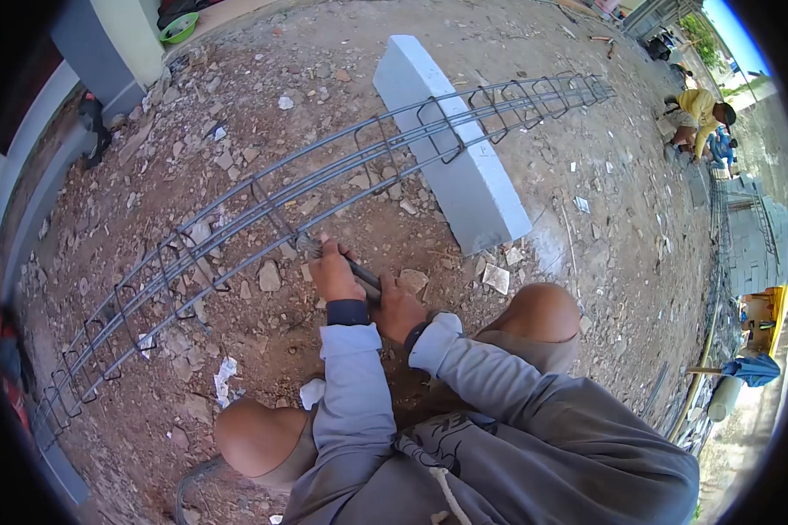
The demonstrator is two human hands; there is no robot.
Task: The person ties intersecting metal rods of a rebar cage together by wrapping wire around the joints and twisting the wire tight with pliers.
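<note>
A long rebar cage (pixel 306 184) of parallel steel bars and bent stirrups slants across the view. My left hand (pixel 334 273) is closed just below its lower bar, at the upper part of a dark-handled hand tool (pixel 364 277). The tool's exact kind is hard to make out, as fingers cover much of it. My right hand (pixel 398 309) wraps round the lower end of that handle. The tool's tip meets the bar near a stirrup. Under the cage's right part, a pale grey block (pixel 481 197) lies on the ground.
Stone chips and rubble cover the dirt ground (pixel 604 289). A green basin (pixel 179 29) sits by a pillar (pixel 105 52) at upper left. A person in yellow (pixel 699 109) bends over at far right, near stacked grey blocks (pixel 756 236) and a blue cloth (pixel 751 370).
</note>
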